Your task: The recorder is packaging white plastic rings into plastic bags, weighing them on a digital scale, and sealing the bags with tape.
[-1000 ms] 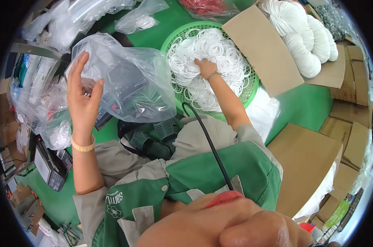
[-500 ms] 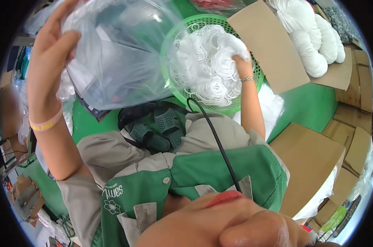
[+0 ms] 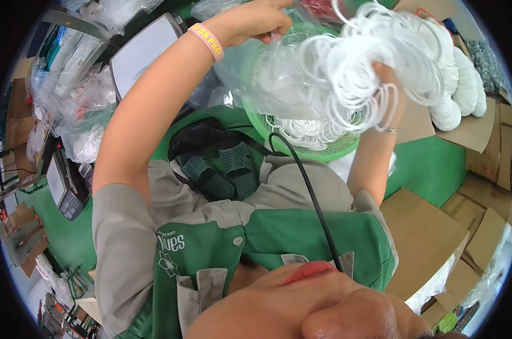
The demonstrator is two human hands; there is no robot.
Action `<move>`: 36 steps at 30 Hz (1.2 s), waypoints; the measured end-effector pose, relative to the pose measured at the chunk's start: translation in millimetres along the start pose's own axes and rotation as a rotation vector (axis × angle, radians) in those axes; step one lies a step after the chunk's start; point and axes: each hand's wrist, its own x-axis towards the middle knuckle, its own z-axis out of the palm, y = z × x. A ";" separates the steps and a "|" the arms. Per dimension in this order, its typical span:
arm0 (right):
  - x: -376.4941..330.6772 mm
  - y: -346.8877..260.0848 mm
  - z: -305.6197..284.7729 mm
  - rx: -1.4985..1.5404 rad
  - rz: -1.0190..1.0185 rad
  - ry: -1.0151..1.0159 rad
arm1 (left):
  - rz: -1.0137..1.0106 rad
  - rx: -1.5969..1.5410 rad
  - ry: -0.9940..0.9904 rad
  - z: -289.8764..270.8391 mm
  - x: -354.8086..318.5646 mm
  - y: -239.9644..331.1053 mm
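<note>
My right hand (image 3: 388, 85) is raised above the green basket (image 3: 329, 151), closed around a thick bunch of white rings (image 3: 357, 62), which spill out on both sides of my palm. My left hand (image 3: 256, 20) is lifted just beside that bunch, fingers pinched on the rim of a clear plastic bag (image 3: 250, 73) that hangs between my two hands, over the basket's near edge. More white rings lie inside the basket below. A pink wristband (image 3: 207, 40) sits on my left wrist. Right of the basket, stacked white ring bundles (image 3: 459, 93) rest on a cardboard sheet (image 3: 470, 127). A black cable (image 3: 306, 192) runs from the basket toward my chest.
</note>
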 end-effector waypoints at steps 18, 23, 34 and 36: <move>0.6 -42.4 54.4 -0.637 -0.114 -1.055 | 0.186 -0.758 0.183 5.1 -112.6 9.2; 39.5 0.8 -32.7 -0.295 0.245 -0.511 | 0.221 -0.488 0.260 16.3 -131.8 14.5; 77.2 228.0 -100.8 -1.349 0.693 0.173 | 0.201 -0.468 0.374 -11.0 -157.0 -19.3; 83.4 237.0 -96.2 -1.321 0.674 0.184 | 0.191 -0.495 0.390 -15.3 -155.3 -21.9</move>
